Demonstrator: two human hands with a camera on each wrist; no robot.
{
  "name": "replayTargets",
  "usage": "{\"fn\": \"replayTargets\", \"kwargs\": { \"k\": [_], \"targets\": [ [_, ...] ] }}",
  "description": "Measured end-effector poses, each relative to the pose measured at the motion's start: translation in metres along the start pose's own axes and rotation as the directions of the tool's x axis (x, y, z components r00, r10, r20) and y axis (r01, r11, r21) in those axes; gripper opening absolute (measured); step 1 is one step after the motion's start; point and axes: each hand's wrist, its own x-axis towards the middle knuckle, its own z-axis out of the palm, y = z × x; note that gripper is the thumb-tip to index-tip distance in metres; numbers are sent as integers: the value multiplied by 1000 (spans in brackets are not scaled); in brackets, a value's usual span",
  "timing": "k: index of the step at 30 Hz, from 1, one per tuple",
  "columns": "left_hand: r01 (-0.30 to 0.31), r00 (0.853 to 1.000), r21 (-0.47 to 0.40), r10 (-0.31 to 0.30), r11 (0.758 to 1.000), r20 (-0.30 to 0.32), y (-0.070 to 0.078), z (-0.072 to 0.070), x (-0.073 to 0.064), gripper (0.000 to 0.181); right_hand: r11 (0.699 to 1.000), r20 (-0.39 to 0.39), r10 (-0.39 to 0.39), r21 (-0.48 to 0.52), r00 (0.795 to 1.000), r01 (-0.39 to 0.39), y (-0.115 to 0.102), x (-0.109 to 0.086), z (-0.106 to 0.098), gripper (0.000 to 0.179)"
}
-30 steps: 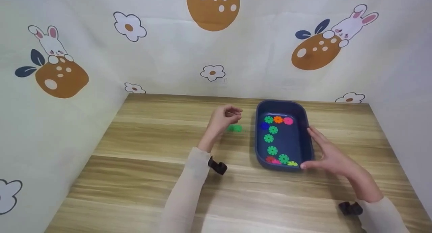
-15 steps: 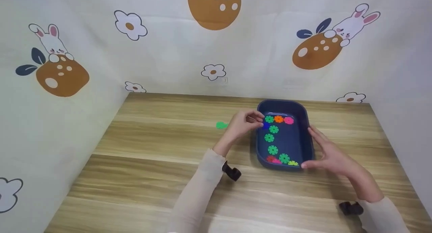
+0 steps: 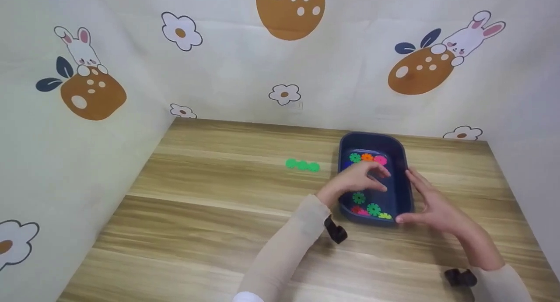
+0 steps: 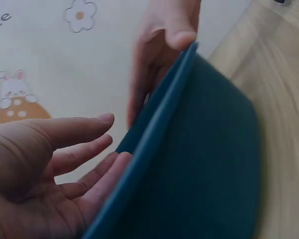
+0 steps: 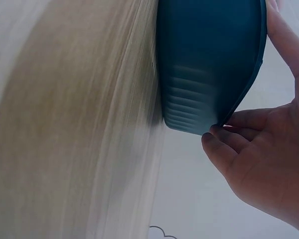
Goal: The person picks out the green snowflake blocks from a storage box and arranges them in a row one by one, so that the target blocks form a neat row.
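My left hand (image 3: 356,177) hovers over the dark blue bin (image 3: 371,220), thumb and fingers apart and holding nothing. In the left wrist view its fingertips are right at the bin's rim (image 4: 162,117). My right hand (image 3: 437,210) grips the bin's near right corner, thumb on the near rim and fingers along the right side. Inside lie flower-shaped plastic snowflake discs: an orange disc (image 3: 366,157), a pink disc (image 3: 380,160), a yellow disc (image 3: 385,216) and several green ones, including a green disc (image 3: 358,198). The left hand hides some of them.
Three green discs (image 3: 302,165) lie in a joined row on the wooden table (image 3: 210,170), left of the bin. A patterned cloth (image 3: 227,65) hangs along the table's back and sides. Black wrist mounts (image 3: 336,230) sit on both sleeves.
My left hand has moved right, from above the green row to over the bin, uncovering the whole row. The right hand stays on the bin. The head view has shifted slightly.
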Motion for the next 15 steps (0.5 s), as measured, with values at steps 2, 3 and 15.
{"fn": "replayTargets", "kwargs": {
  "k": [2,3,15],
  "targets": [
    [53,996,86,-59,995,61,0,11,4,39,1000,0,-3,-2,1000,3,1,0,1,114],
    [72,992,135,-85,988,90,-1,15,6,39,1000,-6,-9,2,1000,9,1,0,1,114],
    [67,955,433,-183,899,233,-5,33,10,34,1000,2,-5,2,1000,5,2,-1,0,114]
  ]
}}
